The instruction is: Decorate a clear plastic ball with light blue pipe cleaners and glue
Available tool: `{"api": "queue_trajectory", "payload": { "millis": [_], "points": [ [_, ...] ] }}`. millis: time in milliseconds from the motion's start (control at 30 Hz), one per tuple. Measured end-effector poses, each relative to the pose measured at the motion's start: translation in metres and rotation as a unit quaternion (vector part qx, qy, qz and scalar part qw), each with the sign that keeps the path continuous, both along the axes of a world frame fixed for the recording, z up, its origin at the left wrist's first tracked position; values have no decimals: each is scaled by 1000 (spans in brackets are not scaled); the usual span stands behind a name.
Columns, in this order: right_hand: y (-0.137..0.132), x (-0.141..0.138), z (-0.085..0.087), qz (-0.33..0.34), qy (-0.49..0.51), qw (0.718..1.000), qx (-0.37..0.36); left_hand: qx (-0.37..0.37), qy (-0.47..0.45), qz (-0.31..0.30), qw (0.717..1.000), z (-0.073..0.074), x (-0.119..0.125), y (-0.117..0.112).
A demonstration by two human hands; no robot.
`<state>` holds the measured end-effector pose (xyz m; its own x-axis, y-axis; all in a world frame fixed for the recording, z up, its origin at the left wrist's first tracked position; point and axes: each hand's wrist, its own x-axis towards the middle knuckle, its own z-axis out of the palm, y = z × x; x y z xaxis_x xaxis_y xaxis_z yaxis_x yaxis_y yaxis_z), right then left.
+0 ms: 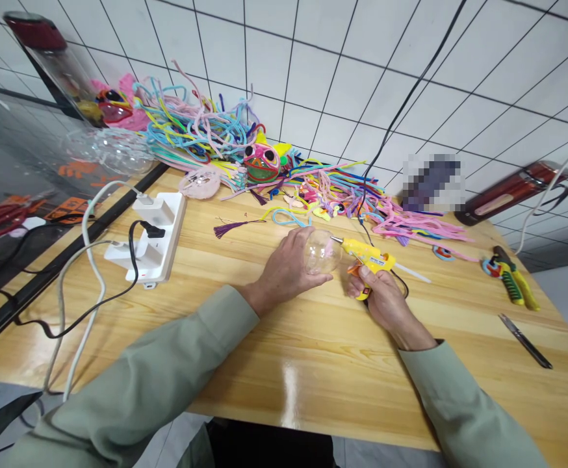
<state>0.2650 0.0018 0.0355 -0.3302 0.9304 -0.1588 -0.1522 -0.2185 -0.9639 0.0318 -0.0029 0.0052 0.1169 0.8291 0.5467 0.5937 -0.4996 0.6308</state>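
Observation:
My left hand (291,270) is closed round one side of a clear plastic ball (322,255), held just above the wooden table. In my right hand (379,296) is a yellow hot glue gun (369,255), gripped by its handle. The gun's metal nozzle points left, at the upper right edge of the ball; whether it touches cannot be told. A white glue stick (413,272) juts from the gun's back. Beyond my hands lies a purple tassel (230,229), with a light blue loop of pipe cleaner (288,216) nearby.
Pipe cleaners (196,130) heap along the tiled wall, around a decorated ball with eyes (263,159). A white power strip (164,244) with plugs and cables lies left. On the right are pliers (513,279), a slim dark tool (525,341) and a red-brown flask (513,192).

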Motion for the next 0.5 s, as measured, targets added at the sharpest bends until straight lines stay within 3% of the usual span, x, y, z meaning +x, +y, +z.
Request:
{"api": "queue_trajectory", "payload": {
  "millis": [500],
  "points": [
    [1,-2,-2,-15,11,1000,11,11,-8,9,1000,-2,4,-1]
  ]
}}
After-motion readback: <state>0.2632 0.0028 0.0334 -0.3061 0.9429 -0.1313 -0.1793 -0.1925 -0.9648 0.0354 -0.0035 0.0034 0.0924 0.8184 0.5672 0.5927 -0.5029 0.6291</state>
